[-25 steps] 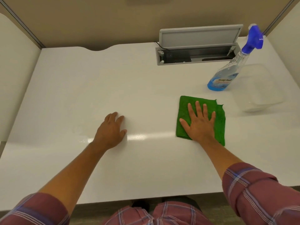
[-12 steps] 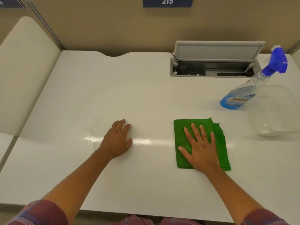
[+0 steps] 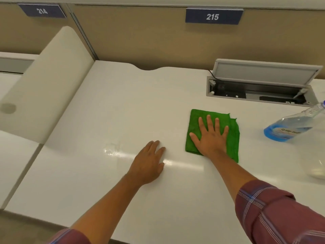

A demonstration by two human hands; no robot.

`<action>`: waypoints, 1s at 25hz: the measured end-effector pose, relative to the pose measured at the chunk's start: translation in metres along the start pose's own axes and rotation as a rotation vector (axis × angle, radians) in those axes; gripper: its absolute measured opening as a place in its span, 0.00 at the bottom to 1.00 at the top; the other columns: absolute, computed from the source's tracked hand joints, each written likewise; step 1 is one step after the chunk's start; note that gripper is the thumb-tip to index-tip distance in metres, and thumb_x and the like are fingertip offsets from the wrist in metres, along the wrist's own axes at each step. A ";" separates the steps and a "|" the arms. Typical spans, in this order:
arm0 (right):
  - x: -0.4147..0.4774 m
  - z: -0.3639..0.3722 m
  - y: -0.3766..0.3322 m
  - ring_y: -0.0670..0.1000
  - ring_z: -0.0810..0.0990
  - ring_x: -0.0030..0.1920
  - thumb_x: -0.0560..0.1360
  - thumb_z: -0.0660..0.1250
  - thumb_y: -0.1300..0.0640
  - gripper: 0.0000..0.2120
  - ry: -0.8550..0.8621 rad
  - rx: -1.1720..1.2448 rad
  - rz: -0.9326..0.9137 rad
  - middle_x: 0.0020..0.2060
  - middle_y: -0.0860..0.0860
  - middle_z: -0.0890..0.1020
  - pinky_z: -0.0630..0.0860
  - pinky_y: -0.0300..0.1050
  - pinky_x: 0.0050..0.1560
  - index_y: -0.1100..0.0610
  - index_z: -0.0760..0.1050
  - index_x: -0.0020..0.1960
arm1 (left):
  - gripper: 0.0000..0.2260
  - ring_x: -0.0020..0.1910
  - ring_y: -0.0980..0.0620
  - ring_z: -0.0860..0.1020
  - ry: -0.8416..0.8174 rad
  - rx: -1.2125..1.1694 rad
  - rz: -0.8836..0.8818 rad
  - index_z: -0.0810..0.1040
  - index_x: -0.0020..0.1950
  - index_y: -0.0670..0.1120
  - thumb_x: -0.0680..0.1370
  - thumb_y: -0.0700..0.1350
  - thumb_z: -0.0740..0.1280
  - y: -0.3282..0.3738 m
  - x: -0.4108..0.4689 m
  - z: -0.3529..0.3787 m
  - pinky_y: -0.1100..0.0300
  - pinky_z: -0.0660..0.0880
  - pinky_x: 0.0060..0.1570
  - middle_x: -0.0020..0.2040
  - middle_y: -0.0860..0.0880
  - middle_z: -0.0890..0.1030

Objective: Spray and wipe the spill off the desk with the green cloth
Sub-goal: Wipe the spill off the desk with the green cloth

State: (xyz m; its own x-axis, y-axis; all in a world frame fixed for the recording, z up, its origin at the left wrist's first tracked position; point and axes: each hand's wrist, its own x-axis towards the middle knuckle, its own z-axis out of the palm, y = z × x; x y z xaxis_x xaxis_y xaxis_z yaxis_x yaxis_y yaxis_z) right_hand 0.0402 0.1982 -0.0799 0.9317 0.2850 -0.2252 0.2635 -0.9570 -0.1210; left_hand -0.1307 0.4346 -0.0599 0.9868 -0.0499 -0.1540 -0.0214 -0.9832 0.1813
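Spill [image 3: 111, 149] on the table [image 3: 123, 106]: a small patch of clear liquid, visible mainly as a broken sheen, lying towards the left edge and somewhat nearer the front edge than the back. I cannot make out its full outline against the white surface.

Green cloth [image 3: 232, 138]: folded flat, roughly mid-table and right of centre, its long axis running front to back. It is well apart from the spill, with bare surface between them.

Right hand [image 3: 211, 138]: palm down on the cloth, fingers spread and extended. My reading is that the grip is released; it presses the cloth to the table and pinches nothing.

Left hand [image 3: 149, 162]: flat on the bare table between cloth and spill, fingers loosely together, holding nothing. It is the nearer hand to the spill and lies just to its right.

Spray bottle [image 3: 290, 127]: stands near the right edge, partly cut off by the frame, touched by neither hand. The nozzle is out of view.

Judgement: the spill lies to the left of the cloth hand, so the wipe calls for a leftward slide across the table, and the left hand sits in that path. I judge the wiping of this patch not yet done. Whether spraying is complete I cannot tell.
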 end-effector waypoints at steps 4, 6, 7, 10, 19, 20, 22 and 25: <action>-0.016 0.014 -0.059 0.63 0.44 0.86 0.79 0.40 0.26 0.40 -0.005 -0.027 -0.150 0.87 0.53 0.48 0.45 0.78 0.79 0.44 0.44 0.86 | 0.26 0.76 0.38 0.69 0.029 -0.012 -0.012 0.72 0.74 0.46 0.78 0.53 0.67 -0.019 -0.012 -0.004 0.46 0.71 0.73 0.77 0.40 0.71; -0.042 0.022 -0.071 0.62 0.47 0.86 0.80 0.43 0.26 0.40 0.005 -0.038 -0.212 0.87 0.53 0.49 0.47 0.77 0.79 0.44 0.46 0.86 | 0.26 0.77 0.38 0.68 0.027 -0.010 -0.015 0.71 0.75 0.46 0.79 0.55 0.66 -0.032 -0.015 -0.006 0.46 0.71 0.73 0.77 0.41 0.70; -0.058 0.027 -0.071 0.62 0.47 0.86 0.80 0.45 0.26 0.40 0.007 -0.047 -0.247 0.87 0.53 0.50 0.47 0.76 0.79 0.44 0.46 0.86 | 0.26 0.77 0.38 0.68 0.025 -0.009 -0.017 0.71 0.75 0.47 0.79 0.55 0.65 -0.039 -0.017 -0.006 0.45 0.71 0.73 0.77 0.41 0.70; -0.103 0.036 -0.055 0.60 0.49 0.86 0.79 0.47 0.25 0.40 0.010 -0.085 -0.312 0.87 0.51 0.50 0.48 0.74 0.80 0.43 0.47 0.86 | 0.27 0.77 0.39 0.67 0.018 -0.007 -0.036 0.70 0.75 0.47 0.79 0.57 0.63 -0.065 -0.019 -0.009 0.45 0.71 0.73 0.78 0.41 0.69; -0.002 0.015 -0.063 0.62 0.45 0.86 0.77 0.37 0.24 0.43 0.002 -0.044 0.037 0.87 0.52 0.47 0.48 0.78 0.78 0.44 0.43 0.86 | 0.26 0.80 0.42 0.63 0.025 -0.041 -0.102 0.69 0.76 0.48 0.80 0.56 0.65 -0.131 -0.028 -0.022 0.47 0.71 0.71 0.80 0.44 0.66; 0.010 0.013 -0.082 0.63 0.44 0.85 0.77 0.37 0.24 0.43 -0.006 -0.027 0.025 0.87 0.52 0.46 0.47 0.79 0.78 0.44 0.43 0.86 | 0.26 0.80 0.42 0.63 0.031 -0.046 -0.106 0.69 0.76 0.48 0.80 0.56 0.65 -0.136 -0.029 -0.023 0.48 0.71 0.72 0.80 0.44 0.66; 0.020 0.014 -0.128 0.63 0.42 0.85 0.77 0.39 0.24 0.43 -0.023 -0.019 -0.042 0.87 0.53 0.45 0.45 0.79 0.78 0.45 0.42 0.86 | 0.27 0.79 0.42 0.64 0.037 -0.037 -0.099 0.70 0.76 0.47 0.80 0.56 0.65 -0.143 -0.030 -0.024 0.48 0.70 0.72 0.79 0.43 0.66; 0.000 0.025 -0.193 0.64 0.43 0.85 0.79 0.43 0.26 0.41 -0.028 -0.040 -0.176 0.87 0.54 0.47 0.43 0.79 0.78 0.45 0.43 0.86 | 0.28 0.79 0.40 0.65 0.031 -0.027 -0.114 0.70 0.76 0.47 0.79 0.57 0.66 -0.157 -0.032 -0.024 0.47 0.69 0.73 0.79 0.42 0.67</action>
State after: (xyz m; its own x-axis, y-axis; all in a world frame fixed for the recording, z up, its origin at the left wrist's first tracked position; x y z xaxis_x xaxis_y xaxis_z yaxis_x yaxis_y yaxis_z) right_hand -0.0168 0.3842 -0.0805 0.8633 0.4490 -0.2305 0.4319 -0.8935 -0.1227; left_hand -0.1549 0.5951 -0.0604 0.9871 0.0677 -0.1449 0.0950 -0.9771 0.1903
